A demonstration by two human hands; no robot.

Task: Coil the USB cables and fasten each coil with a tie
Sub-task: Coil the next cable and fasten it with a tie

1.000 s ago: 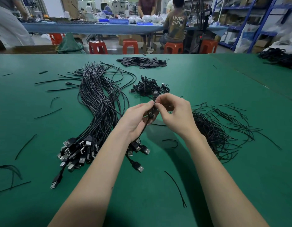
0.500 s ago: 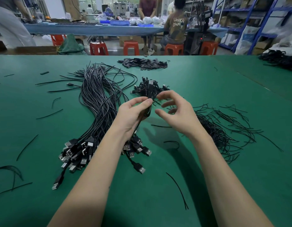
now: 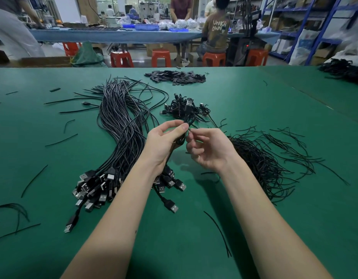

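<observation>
My left hand pinches a folded black USB cable coil between thumb and fingers, held upright above the green table. My right hand sits right beside it, palm up, fingertips pinching a thin black tie at the coil's middle. A big bundle of loose black USB cables lies to the left, its plugs fanned out near my left forearm. Behind the hands sits a small heap of tied coils. A pile of thin black ties lies to the right.
A heap of flat black pieces lies at the table's far edge. Stray ties are scattered over the mat. More cables lie far right. Beyond the table are red stools and people at another bench.
The left hand raised the coil upright after the hands drew apart. The right hand has come back to the coil, fingertips now at its middle.
</observation>
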